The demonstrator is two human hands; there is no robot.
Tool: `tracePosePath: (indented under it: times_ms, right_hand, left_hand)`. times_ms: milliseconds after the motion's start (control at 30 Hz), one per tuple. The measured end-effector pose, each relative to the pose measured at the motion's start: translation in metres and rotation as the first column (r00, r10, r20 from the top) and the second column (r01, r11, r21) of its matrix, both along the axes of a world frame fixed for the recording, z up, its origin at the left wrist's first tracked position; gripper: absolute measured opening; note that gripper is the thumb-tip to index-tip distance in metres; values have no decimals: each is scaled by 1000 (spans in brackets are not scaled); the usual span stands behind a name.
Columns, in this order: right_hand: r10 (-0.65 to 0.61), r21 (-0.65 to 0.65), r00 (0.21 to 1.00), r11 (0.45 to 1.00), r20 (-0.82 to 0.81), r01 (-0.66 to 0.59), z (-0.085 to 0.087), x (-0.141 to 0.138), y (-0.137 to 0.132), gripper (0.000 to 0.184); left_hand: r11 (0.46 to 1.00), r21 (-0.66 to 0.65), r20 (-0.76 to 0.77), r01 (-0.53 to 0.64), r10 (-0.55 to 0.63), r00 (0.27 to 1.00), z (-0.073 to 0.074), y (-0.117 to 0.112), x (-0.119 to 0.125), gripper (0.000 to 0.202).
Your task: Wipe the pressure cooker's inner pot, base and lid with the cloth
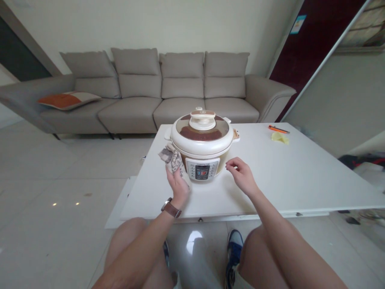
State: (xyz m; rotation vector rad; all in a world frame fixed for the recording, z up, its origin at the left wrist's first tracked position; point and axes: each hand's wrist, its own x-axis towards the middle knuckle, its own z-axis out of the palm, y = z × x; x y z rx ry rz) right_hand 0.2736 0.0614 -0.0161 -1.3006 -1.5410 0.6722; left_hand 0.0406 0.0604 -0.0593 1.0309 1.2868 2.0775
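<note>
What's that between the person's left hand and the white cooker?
A patterned cloth, held in the left hand, lies between it and the white cooker; the head view shows this.

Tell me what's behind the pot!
Behind the pot, past the table, are a sofa and a wall. The pot covers part of the table's far edge and the sofa's lower front, so anything tucked right behind it can't be seen.
</note>
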Motion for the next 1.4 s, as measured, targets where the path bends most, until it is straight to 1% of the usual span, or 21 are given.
tracePosePath:
  times_ms: [133, 267, 433, 800, 933, 1033, 1167, 1233, 1300, 1400]
  right_hand:
    - [5, -10, 1000, 1000, 4, -5, -1, -1, 1, 15]
    - [15, -14, 1000, 1000, 7, -15, -1, -3, 2, 15]
    - [24, -5, 1000, 1000, 11, -23, -1, -5, 3, 17]
    - [36, -13, 999, 999, 16, -36, -4, -4, 1, 15]
    - [46, -16, 999, 999, 15, -45, -5, -3, 0, 15]
    - [52, -20, 999, 998, 16, -51, -5, -2, 0, 15]
    - [56, -16, 998, 998, 17, -56, -4, -2, 0, 15]
    - [56, -16, 998, 998, 18, -55, -3, -2, 0, 15]
    - [54, -21, 998, 998, 18, -54, -3, -2, 0, 16]
    - [53, -26, 998, 998, 22, -52, -2, -2, -1, 17]
  left_hand:
    - [1000, 23, -65, 14, -13, 998, 1, -1, -3, 47]
    - [999, 32, -76, 11, -8, 997, 0, 3, -6, 45]
    - [997, 68, -83, 35, -30, 996, -2, 6, -6, 45]
    - [1000, 24, -73, 14, -12, 997, -8, 9, -7, 47]
    - [1000, -2, -16, -1, 1, 1000, -8, 12, -7, 44]
    - [999, -33, 83, 3, -1, 997, -10, 18, -9, 41]
    - [988, -151, 263, -16, 56, 963, -19, 31, -13, 36]
    - [981, -194, 316, -22, 84, 945, -23, 36, -15, 35]
    - [983, -182, 328, -23, 83, 941, -24, 37, -15, 35]
    - [994, -101, 275, -34, 61, 959, -19, 30, -12, 38]
